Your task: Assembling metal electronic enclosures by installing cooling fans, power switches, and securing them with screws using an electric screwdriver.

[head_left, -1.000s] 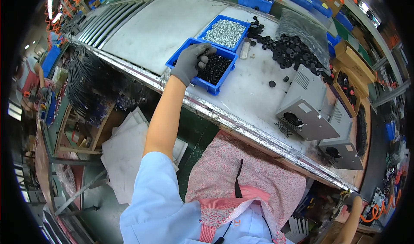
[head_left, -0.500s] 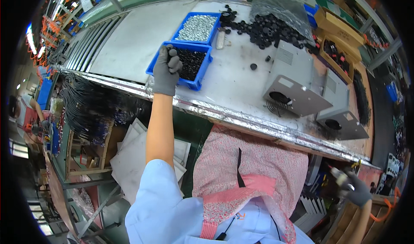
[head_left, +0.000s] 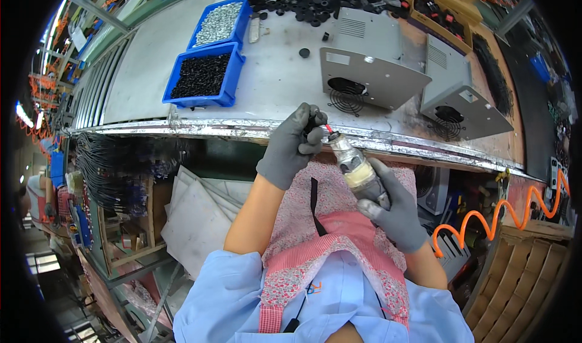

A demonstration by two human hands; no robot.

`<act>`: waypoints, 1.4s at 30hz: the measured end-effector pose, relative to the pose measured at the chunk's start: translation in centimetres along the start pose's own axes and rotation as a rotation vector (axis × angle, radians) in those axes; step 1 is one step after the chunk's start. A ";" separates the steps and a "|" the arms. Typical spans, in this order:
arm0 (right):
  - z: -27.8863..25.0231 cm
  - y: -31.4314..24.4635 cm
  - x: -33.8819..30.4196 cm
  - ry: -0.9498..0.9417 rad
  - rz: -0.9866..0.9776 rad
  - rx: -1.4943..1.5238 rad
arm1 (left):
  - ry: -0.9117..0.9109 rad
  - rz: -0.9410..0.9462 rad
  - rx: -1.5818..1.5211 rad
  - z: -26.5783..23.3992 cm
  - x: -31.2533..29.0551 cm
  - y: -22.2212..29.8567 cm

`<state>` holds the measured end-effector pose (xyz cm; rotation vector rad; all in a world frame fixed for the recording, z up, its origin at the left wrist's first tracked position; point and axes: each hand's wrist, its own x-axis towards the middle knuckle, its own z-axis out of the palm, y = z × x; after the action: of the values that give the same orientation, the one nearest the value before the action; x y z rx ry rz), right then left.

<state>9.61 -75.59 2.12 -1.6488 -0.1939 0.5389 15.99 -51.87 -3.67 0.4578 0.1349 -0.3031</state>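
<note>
Below the grey tabletop [head_left: 273, 82] edge, the left hand [head_left: 290, 149] has its grip pinched on a small black part [head_left: 310, 123] beside the bottle-like tool [head_left: 356, 168], which the right hand [head_left: 394, 213] clasps.

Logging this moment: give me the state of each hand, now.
Left hand: closed, pinching a small black part at the tool's tip.
Right hand: closed around a grey handheld tool.

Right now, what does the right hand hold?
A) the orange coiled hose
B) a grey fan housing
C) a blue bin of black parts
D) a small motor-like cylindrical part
D: the right hand grips a small metal cylindrical part over the lap, while the left hand pinches a small black piece at its tip.
</note>
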 end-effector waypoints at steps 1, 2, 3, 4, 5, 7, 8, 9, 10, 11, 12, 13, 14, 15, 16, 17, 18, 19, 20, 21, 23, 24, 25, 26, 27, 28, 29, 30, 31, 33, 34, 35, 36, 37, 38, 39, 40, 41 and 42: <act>0.0 0.1 -0.2 0.010 0.014 0.028 | 0.042 0.000 0.010 0.5 0.0 -0.4; 0.0 0.1 -0.4 0.001 0.028 0.039 | 0.085 0.004 0.020 0.9 0.0 -0.7; 0.0 0.2 -0.7 -0.002 0.029 0.027 | 0.127 0.007 0.029 1.3 0.0 -1.0; -0.1 0.2 -0.9 -0.005 0.030 0.015 | 0.131 -0.007 0.025 1.6 0.1 -1.1; -0.3 0.5 -1.1 -0.004 0.031 0.000 | 0.131 -0.023 0.018 1.7 0.3 -1.3; -0.6 1.1 -1.4 0.011 0.022 0.007 | 0.094 -0.054 -0.022 1.7 0.7 -1.9; -0.7 1.2 -1.5 0.013 0.015 0.009 | 0.058 -0.062 -0.055 1.8 0.8 -2.1; -0.8 1.3 -1.5 0.019 0.024 0.009 | 0.022 -0.069 -0.089 1.8 0.9 -2.3; -0.9 1.3 -1.6 0.025 0.032 0.010 | 0.040 -0.070 -0.079 2.0 1.0 -2.4; -0.9 1.4 -1.6 0.027 0.038 0.011 | 0.058 -0.066 -0.066 2.1 1.1 -2.5; -1.0 1.5 -1.6 0.030 0.027 -0.013 | 0.076 -0.063 -0.053 2.3 1.1 -2.6; -1.1 1.5 -1.6 0.033 0.017 -0.037 | 0.086 -0.060 -0.030 2.3 1.1 -2.7; -1.1 1.5 -1.7 0.038 0.007 -0.061 | 0.093 -0.058 -0.006 2.4 1.2 -2.8; -1.2 1.4 -1.7 0.040 0.008 -0.075 | 0.102 -0.057 0.017 2.5 1.3 -2.8; -1.2 1.3 -1.7 0.041 0.009 -0.088 | 0.115 -0.046 0.047 2.7 1.3 -2.9; -1.3 1.2 -1.7 0.040 0.010 -0.103 | 0.130 -0.033 0.075 2.9 1.3 -2.9; -1.3 1.2 -1.7 0.041 0.003 -0.082 | 0.145 -0.019 0.103 3.0 1.3 -3.0; -1.3 1.2 -1.7 0.043 -0.003 -0.060 | 0.138 0.023 0.215 3.0 1.1 -3.0; -1.3 1.3 -1.7 0.046 -0.009 -0.039 | 0.129 0.064 0.325 2.9 1.0 -3.1; -1.5 1.5 -1.7 0.004 0.097 0.120 | 0.119 0.104 0.436 2.8 0.9 -3.1; -2.1 1.8 -1.8 -0.076 0.311 0.439 | 0.119 0.119 0.525 3.2 0.8 -3.0; -2.1 1.8 -1.8 -0.073 0.308 0.437 | 0.117 0.125 0.570 3.3 0.8 -2.9; -2.1 1.9 -1.8 -0.070 0.304 0.435 | 0.107 0.100 0.531 3.3 0.9 -2.9; -2.1 1.8 -1.8 -0.070 0.300 0.432 | 0.099 0.079 0.493 3.3 1.0 -2.7; -2.1 1.7 -1.7 -0.047 0.242 0.358 | 0.090 0.057 0.455 3.3 1.1 -2.6; -2.1 1.6 -1.6 -0.023 0.185 0.284 | 0.116 0.028 0.389 3.4 1.3 -2.5; -2.2 1.4 -1.5 0.000 0.127 0.207 | 0.142 0.000 0.322 3.6 1.6 -2.4; -2.3 1.2 -1.5 0.043 0.108 0.182 | 0.169 -0.028 0.255 3.6 1.8 -2.3; -2.3 1.0 -1.6 0.086 0.088 0.157 | 0.163 0.021 0.290 3.2 2.0 -2.0; -2.7 1.0 -1.6 0.164 0.071 0.135 | 0.144 0.115 0.359 1.9 2.2 -0.9; -3.1 1.3 -1.7 0.192 0.073 0.139 | 0.223 0.169 0.724 1.8 2.0 0.0; -3.5 1.7 -1.8 0.216 0.075 0.140 | 0.318 0.305 1.027 1.6 2.4 0.0; -3.7 2.2 -1.8 0.248 0.084 0.117 | 0.413 0.445 1.329 1.2 3.0 -0.1; -3.7 2.0 -1.7 0.256 0.127 0.148 | 0.510 0.588 1.628 1.1 3.5 -0.2; -3.7 1.7 -1.7 0.267 0.170 0.181 | 0.546 0.555 1.725 1.7 3.6 -0.4; -3.7 1.5 -1.7 0.278 0.213 0.214 | 0.524 0.468 1.745 1.9 4.1 -0.5; -3.7 1.7 -1.6 0.282 0.200 0.235 | 0.502 0.382 1.764 2.0 4.8 -0.4; -3.7 2.1 -1.5 0.285 0.189 0.255 | 0.482 0.295 1.779 2.1 5.3 -0.4; -3.7 2.4 -1.5 0.286 0.177 0.274 | 0.503 0.213 1.664 2.7 5.6 -0.4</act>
<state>9.57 -79.92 0.41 -1.4610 0.2301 0.4342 21.30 -54.90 -2.49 2.1877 0.3070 -0.0116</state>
